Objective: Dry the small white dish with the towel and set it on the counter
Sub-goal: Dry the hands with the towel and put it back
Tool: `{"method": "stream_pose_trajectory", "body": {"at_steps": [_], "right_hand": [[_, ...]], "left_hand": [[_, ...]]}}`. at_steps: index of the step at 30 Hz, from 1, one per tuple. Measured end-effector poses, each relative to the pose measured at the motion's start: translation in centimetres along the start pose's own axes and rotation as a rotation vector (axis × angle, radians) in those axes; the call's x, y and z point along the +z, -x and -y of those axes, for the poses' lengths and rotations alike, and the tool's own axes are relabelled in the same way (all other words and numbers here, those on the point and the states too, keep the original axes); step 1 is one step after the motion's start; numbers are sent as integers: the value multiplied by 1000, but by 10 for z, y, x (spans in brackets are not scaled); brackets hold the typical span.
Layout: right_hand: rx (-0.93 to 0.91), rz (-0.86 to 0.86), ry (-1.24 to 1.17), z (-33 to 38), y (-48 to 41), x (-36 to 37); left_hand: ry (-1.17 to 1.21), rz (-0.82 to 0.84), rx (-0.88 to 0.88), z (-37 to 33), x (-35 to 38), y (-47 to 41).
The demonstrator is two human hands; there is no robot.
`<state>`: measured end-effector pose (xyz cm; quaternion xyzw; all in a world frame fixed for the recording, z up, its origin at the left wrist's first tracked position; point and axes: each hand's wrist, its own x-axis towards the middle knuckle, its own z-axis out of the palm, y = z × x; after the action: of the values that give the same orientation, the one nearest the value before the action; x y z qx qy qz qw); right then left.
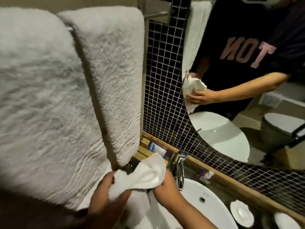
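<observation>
Grips a bunched towel [143, 176] in left hand [105, 194] and right hand [165, 187], over the left rim of the sink [206, 192]. Cannot tell what lies inside the folds. Just behind, a faucet [180, 169]. On the counter [262, 212] right of the sink, a white dish [241, 215] and a second dish [287, 221], apart. At left, two hanging bath towels [49, 96].

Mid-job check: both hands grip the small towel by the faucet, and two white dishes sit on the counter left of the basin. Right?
Not quite. The head view shows the two white dishes right of the basin, not left. The rest holds: the left hand and right hand both grip the small towel beside the faucet.
</observation>
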<state>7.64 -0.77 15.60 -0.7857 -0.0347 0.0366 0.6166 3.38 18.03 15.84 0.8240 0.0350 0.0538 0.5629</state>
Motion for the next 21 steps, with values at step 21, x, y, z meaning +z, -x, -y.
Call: {"method": "stream_pose_trajectory", "body": {"at_steps": [21], "right_hand": [[68,-176,-222,133,28,-92]], "left_hand": [[849,416,-318,-109,36,-1]]}}
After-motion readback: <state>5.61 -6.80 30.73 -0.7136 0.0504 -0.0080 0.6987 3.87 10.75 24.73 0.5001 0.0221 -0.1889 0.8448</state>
